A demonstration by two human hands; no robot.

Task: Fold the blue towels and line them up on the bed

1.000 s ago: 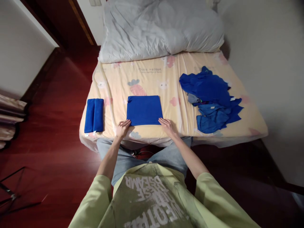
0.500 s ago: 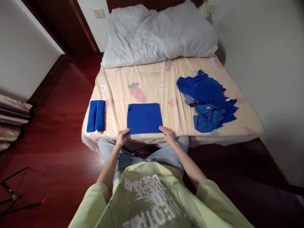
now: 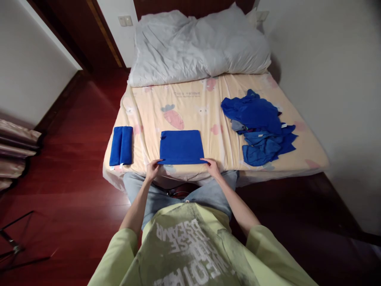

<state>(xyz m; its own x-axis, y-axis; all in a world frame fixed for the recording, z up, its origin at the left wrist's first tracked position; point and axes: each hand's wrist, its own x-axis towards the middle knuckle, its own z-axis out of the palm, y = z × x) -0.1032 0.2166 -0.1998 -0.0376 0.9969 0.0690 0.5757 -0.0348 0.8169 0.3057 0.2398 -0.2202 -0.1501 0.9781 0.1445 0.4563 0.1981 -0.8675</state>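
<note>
A blue towel [image 3: 181, 145] lies flat as a rectangle near the front edge of the bed, with a small dark tag at its far left corner. At its near left corner, my left hand [image 3: 153, 168] is closed in a pinch on the edge. My right hand [image 3: 211, 167] pinches the near right corner the same way. Between the two hands the near edge is drawn straight and slightly raised. To the left lie two rolled or folded blue towels [image 3: 121, 145] side by side, white tags at their near ends.
A loose heap of blue cloths [image 3: 258, 123] with a grey piece lies on the right of the bed. A white quilt [image 3: 202, 45] is bunched at the head end. The patterned bed sheet [image 3: 143, 107] has some creases. Black stand legs [image 3: 18, 248] are on the floor at lower left.
My fingers lay on the towel's near corners before; now they pinch them. The near edge has lifted and shifted slightly away from me. The other cloths stay put.
</note>
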